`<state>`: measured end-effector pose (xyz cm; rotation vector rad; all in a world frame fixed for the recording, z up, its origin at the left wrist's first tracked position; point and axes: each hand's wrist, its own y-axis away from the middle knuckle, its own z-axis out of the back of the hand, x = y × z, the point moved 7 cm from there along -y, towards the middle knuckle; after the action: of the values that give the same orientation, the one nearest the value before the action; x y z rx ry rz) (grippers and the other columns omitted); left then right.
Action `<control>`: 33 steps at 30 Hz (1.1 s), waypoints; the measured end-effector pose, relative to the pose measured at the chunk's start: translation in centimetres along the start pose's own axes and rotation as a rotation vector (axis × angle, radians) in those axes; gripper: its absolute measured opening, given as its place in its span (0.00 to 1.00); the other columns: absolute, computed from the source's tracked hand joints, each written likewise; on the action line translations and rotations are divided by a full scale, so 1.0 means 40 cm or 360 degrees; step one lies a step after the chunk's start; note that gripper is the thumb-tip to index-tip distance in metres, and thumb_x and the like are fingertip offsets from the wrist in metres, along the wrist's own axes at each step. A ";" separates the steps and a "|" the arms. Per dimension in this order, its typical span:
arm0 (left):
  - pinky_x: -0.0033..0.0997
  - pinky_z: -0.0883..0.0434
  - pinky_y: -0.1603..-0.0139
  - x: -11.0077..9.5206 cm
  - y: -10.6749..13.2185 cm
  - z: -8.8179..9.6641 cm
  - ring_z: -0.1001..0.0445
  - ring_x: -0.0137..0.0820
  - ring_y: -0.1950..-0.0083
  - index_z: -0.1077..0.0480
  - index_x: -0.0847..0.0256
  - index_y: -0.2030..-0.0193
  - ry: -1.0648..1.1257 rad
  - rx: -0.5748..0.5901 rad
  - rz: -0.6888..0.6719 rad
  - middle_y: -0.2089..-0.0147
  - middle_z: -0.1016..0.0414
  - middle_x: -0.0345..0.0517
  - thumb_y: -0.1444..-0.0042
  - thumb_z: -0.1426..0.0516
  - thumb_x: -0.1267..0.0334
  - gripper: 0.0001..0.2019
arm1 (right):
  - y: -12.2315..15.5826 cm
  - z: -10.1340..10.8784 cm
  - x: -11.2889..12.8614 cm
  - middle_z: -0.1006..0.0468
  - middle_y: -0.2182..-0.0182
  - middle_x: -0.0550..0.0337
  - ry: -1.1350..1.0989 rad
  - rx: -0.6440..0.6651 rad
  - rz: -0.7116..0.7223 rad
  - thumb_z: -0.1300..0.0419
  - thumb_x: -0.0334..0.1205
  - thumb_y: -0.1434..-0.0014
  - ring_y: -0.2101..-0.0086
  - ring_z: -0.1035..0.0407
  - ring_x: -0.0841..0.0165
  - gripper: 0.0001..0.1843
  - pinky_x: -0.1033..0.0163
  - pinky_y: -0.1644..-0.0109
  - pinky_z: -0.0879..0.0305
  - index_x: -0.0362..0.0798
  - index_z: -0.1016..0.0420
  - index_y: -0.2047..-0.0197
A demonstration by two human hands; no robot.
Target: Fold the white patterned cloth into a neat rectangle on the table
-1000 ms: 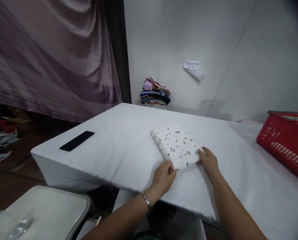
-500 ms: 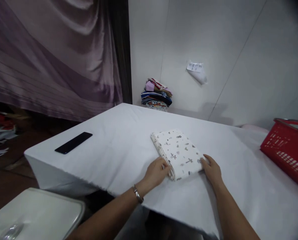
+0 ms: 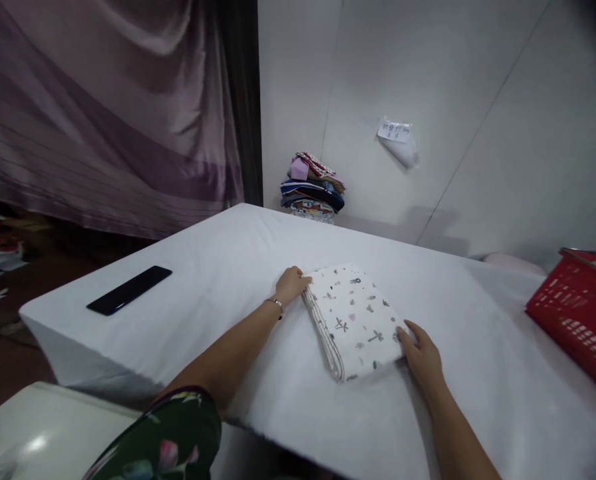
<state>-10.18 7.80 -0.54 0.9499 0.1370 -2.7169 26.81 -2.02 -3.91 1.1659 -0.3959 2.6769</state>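
A folded white cloth printed with small palm trees and other little motifs lies on the white-covered table. Its layered edge faces left. My left hand, with a metal bracelet at the wrist, closes on the cloth's far left corner, fingers over the edge. At the right side, near the front corner, my right hand grips the cloth with the thumb on top. The fingers under that edge are hidden.
A black phone-like slab lies at the table's left. A stack of folded fabrics stands behind the far edge by the wall. A red plastic basket is at the right. A pale glossy surface sits at lower left.
My left hand has moved from the cloth's near left edge up to its far left corner. My right hand keeps its hold. The cloth has shifted only slightly in the view.
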 end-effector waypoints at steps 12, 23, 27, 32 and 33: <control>0.28 0.38 0.60 -0.008 -0.040 0.014 0.32 0.30 0.59 0.35 0.60 0.67 0.0010 -0.0149 -0.0227 0.58 0.30 0.45 0.48 0.46 0.60 0.06 | -0.002 0.000 -0.004 0.28 0.50 0.50 -0.0004 0.0029 0.0005 0.48 0.57 0.47 0.50 0.35 0.56 0.30 0.53 0.47 0.40 0.45 0.30 0.49; 0.26 0.38 0.64 0.013 -0.043 -0.007 0.30 0.30 0.62 0.32 0.58 0.63 0.0080 -0.0114 -0.0136 0.63 0.26 0.42 0.47 0.47 0.62 0.06 | -0.003 0.006 -0.002 0.29 0.49 0.49 0.0033 0.0025 -0.0111 0.49 0.59 0.46 0.49 0.36 0.56 0.32 0.54 0.45 0.41 0.45 0.31 0.47; 0.28 0.37 0.63 0.005 -0.041 -0.006 0.29 0.32 0.61 0.31 0.58 0.64 0.0057 -0.0105 -0.0120 0.63 0.25 0.44 0.46 0.48 0.63 0.07 | -0.003 0.011 0.004 0.27 0.51 0.48 0.0059 0.0016 -0.0099 0.49 0.59 0.47 0.52 0.33 0.56 0.32 0.54 0.48 0.38 0.44 0.30 0.48; 0.29 0.36 0.57 0.011 -0.030 -0.016 0.29 0.34 0.53 0.34 0.61 0.51 0.0119 -0.0075 -0.0096 0.51 0.27 0.49 0.45 0.48 0.56 0.17 | -0.005 0.012 0.003 0.27 0.51 0.48 0.0064 0.0032 -0.0083 0.50 0.59 0.47 0.54 0.32 0.56 0.33 0.54 0.49 0.37 0.43 0.30 0.47; 0.30 0.36 0.55 0.015 -0.025 -0.021 0.30 0.35 0.51 0.36 0.62 0.48 0.0132 -0.0060 -0.0077 0.48 0.29 0.51 0.45 0.48 0.53 0.21 | -0.006 0.011 0.004 0.27 0.52 0.48 0.0067 0.0040 -0.0081 0.50 0.59 0.47 0.53 0.33 0.56 0.33 0.54 0.49 0.37 0.44 0.30 0.47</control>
<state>-10.39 8.78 -1.55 1.0624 0.2290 -2.7093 27.09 -1.92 -3.45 1.1091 -0.3222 2.6651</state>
